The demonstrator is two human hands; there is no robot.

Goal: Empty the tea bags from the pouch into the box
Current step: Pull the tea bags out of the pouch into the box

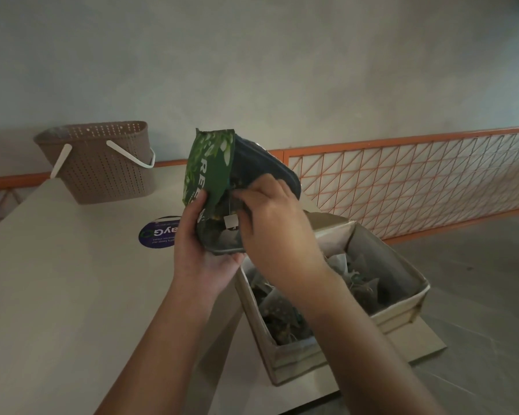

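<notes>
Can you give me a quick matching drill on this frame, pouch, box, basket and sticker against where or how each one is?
Things:
1. pouch
2. box
3. basket
4. round sticker

Places or states:
A. flat on the table, left of the hands
B. held up, left hand gripping it, right hand at its mouth
C. back left of the table, by the wall
D. open on the table, tea bags inside

Pairs: 1-B, 2-D, 3-C, 4-A
</notes>
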